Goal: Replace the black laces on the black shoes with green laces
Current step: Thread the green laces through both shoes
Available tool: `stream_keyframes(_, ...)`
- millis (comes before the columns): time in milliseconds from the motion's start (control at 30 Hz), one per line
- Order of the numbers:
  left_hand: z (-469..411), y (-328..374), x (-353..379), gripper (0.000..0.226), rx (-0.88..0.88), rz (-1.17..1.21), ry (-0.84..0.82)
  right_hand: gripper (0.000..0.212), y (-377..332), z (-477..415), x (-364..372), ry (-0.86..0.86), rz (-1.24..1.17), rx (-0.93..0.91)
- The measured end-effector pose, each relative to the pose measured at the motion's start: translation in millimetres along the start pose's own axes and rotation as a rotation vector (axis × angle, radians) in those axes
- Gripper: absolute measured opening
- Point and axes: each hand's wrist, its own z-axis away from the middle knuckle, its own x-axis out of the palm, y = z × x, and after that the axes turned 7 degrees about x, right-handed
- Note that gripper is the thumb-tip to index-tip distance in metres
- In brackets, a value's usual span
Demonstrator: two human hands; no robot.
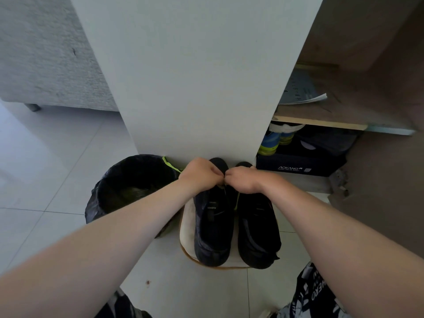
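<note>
Bin lined with black plastic bag (130, 187) stood left. Left hand (202, 174) and right hand (243, 181) met above left black fabric shoe (213, 226), fingers of both curled, pinching thin neon-green lace (237, 200); strand hung between shoes. Right black fabric shoe (257, 230) stood just beside, both on white round cushion (187, 226). Dark shoebox (298, 164) sat right.

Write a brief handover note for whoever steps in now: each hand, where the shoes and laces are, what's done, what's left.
Left hand and right hand: fingers curled, meeting over the left shoe, apparently pinching the green lace, which trails down between it and the right shoe.
Both shoes sit side by side on a pale stool.
Done: green lacing begun; extent hidden by the hands.
Left: finish this shoe, check the other.
</note>
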Motion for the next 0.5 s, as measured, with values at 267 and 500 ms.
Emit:
stream_keyframes(267, 0, -17, -22, 0.024, 0.298, -0.464, -0.007, 0.017, 12, -4, 7, 0.192, -0.278, -0.043)
stream_keyframes(500, -2, -19, -12, 0.020, 0.419, -0.553, 0.000, 0.008, 11, -3, 7, 0.362, -0.123, 0.055)
